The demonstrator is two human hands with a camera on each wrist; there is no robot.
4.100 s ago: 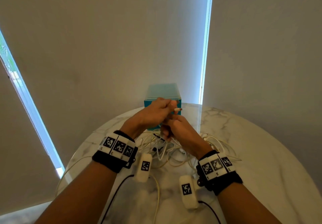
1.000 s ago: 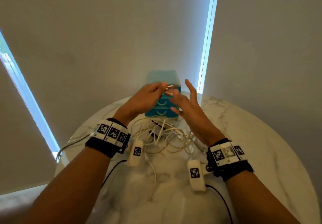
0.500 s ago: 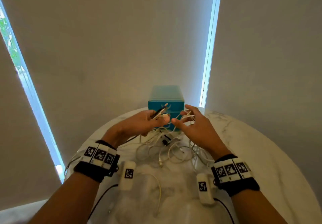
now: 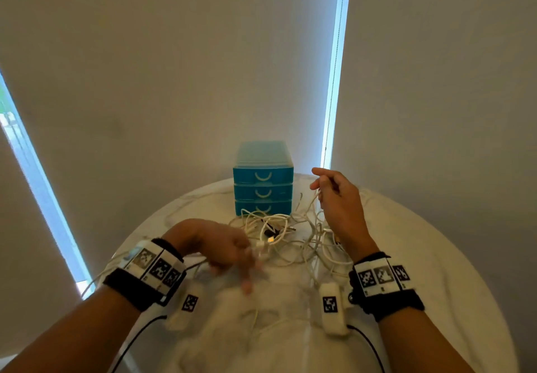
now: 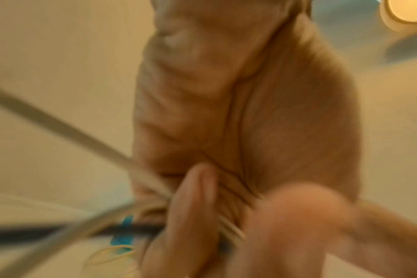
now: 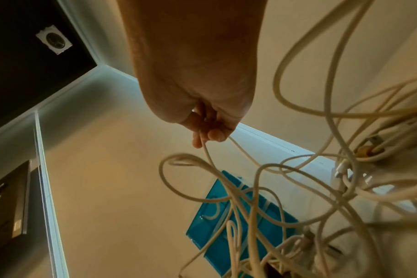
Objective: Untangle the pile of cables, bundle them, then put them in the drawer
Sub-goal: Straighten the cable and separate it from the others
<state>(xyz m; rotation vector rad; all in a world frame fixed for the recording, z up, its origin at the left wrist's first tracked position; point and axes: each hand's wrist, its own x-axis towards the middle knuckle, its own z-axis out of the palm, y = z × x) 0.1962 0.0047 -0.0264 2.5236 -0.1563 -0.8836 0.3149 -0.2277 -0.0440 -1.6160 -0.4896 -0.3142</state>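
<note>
A tangle of white cables (image 4: pixel 293 236) with one black lead lies on the round marble table (image 4: pixel 421 236) in front of a small blue three-drawer unit (image 4: pixel 263 181), whose drawers are all shut. My right hand (image 4: pixel 322 186) is raised to the right of the drawers and pinches a white cable (image 6: pixel 208 158) that hangs down into the pile. My left hand (image 4: pixel 232 256) is low at the near left of the pile and motion-blurred. In the left wrist view its fingers (image 5: pixel 193 206) curl over thin white and black cables (image 5: pixel 67 231).
The blue drawer unit (image 6: pixel 238 216) stands at the table's far edge against pale window blinds. Loose white cable strands (image 4: pixel 261 323) trail over the near part of the table and off its left edge. The table's right side is bare marble.
My left hand has dropped from in front of the drawers to the near left of the pile. My right hand has risen and moved right, drawing a white cable up.
</note>
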